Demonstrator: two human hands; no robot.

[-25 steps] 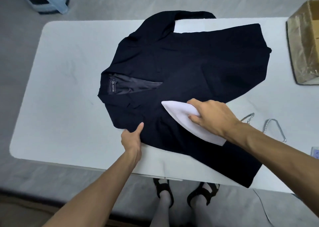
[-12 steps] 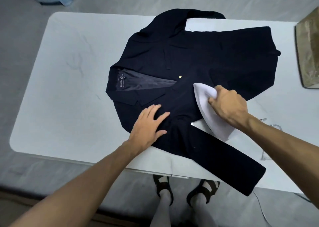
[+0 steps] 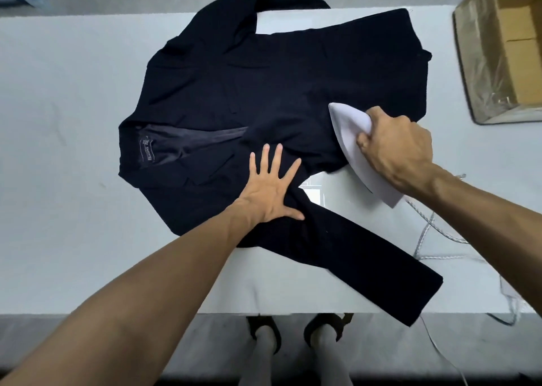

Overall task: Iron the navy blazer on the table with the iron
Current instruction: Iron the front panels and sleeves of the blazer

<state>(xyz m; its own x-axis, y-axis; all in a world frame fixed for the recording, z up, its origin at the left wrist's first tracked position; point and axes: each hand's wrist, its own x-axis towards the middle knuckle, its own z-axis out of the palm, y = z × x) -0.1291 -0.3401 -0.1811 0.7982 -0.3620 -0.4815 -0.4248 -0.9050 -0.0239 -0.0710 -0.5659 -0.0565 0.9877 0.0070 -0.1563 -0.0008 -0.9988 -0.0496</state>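
Where the blazer lies: the navy blazer [image 3: 278, 77] is spread front-up on the white table [image 3: 58, 92], collar to the left and hem to the right, with its near sleeve [image 3: 366, 268] running to the table's near edge.
Left hand: the left hand [image 3: 271, 186] lies flat on the cloth, fingers spread, pressing where the near sleeve meets the body.
Right hand: the right hand [image 3: 396, 148] is curled round the handle of the iron [image 3: 349, 127].
Iron: nose on the lower front panel, heel over bare table (soleplate hidden, so contact is my judgement).
Step in hand: pressing the front panel near the hem, I judge.
Doing it well: pull the cloth taut away from the nose, glide without pausing, and smooth the folds bunched between the hands first.
Cord: the cord [image 3: 422, 233] trails to the right, near the sleeve, and could snag it.
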